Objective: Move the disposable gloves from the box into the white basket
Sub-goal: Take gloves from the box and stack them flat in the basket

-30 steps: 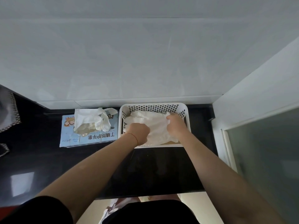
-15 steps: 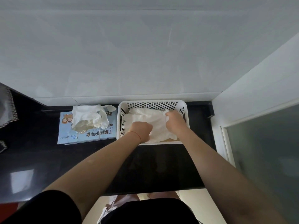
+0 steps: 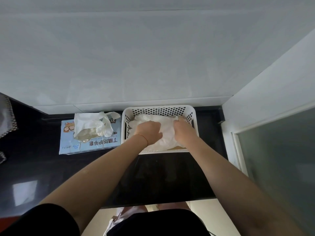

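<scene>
Pressing down inside the white basket (image 3: 159,109), the left hand (image 3: 148,132) and the right hand (image 3: 183,132) both have their fingers curled closed onto the pile of disposable gloves (image 3: 166,133) lying in it, the left on the near-left part of the pile and the right on its right edge. The basket stands on the dark tabletop (image 3: 42,167) against the white wall (image 3: 153,57), just to the right of the light blue box (image 3: 90,143). More gloves (image 3: 93,123) spill out of the opening in the box's top.
</scene>
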The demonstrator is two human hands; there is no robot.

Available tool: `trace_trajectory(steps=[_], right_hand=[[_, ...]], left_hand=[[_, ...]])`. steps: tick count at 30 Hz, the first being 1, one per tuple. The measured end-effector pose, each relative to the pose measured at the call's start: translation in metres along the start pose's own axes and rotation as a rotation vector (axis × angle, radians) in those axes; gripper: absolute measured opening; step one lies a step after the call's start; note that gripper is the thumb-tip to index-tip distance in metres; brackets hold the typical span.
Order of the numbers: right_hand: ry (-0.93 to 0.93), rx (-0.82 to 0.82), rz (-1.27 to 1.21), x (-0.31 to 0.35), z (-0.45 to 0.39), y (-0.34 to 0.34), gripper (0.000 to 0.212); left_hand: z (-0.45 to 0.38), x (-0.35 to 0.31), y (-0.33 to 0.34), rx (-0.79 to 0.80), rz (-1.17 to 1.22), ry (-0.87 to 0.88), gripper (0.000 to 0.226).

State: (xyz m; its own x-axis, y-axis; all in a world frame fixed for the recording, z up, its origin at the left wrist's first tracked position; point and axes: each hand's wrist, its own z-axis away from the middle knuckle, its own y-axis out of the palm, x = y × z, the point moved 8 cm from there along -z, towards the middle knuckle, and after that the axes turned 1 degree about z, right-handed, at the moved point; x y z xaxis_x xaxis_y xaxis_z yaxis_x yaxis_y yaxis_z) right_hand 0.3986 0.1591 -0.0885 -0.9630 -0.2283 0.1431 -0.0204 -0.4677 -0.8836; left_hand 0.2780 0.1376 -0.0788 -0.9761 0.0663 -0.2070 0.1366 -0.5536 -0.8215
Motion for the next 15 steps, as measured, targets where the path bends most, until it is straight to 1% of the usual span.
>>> trace_trajectory(steps=[1, 2, 4, 5, 6, 8, 10, 13, 15], right_hand=[[-0.005, 0.002, 0.021, 0.000, 0.000, 0.000, 0.030], [-0.008, 0.004, 0.043, 0.000, 0.000, 0.001, 0.032], [-0.013, 0.005, 0.093, 0.000, 0.001, 0.002, 0.038], [-0.014, 0.005, 0.117, 0.000, 0.001, 0.004, 0.043], [-0.015, 0.002, 0.137, -0.002, 0.001, 0.005, 0.047], [-0.019, -0.014, 0.197, -0.003, 0.002, 0.006, 0.051], [-0.028, -0.054, 0.286, -0.003, 0.003, 0.005, 0.050], [-0.029, -0.137, 0.381, 0.002, 0.004, -0.004, 0.040], [-0.034, -0.166, 0.363, 0.009, 0.003, -0.010, 0.033]], left_hand=[[0.000, 0.008, -0.002, -0.025, -0.007, -0.019, 0.040], [-0.001, 0.015, 0.001, -0.007, -0.013, -0.035, 0.055], [-0.001, 0.028, 0.013, 0.089, -0.036, -0.068, 0.093], [-0.001, 0.034, 0.019, 0.125, -0.046, -0.087, 0.106], [-0.002, 0.039, 0.024, 0.141, -0.045, -0.099, 0.113], [-0.005, 0.043, 0.029, 0.131, -0.031, -0.098, 0.117], [-0.006, 0.044, 0.031, 0.118, -0.026, -0.091, 0.119], [-0.007, 0.044, 0.030, 0.114, -0.048, -0.094, 0.122], [-0.006, 0.045, 0.024, 0.094, -0.026, -0.096, 0.118]])
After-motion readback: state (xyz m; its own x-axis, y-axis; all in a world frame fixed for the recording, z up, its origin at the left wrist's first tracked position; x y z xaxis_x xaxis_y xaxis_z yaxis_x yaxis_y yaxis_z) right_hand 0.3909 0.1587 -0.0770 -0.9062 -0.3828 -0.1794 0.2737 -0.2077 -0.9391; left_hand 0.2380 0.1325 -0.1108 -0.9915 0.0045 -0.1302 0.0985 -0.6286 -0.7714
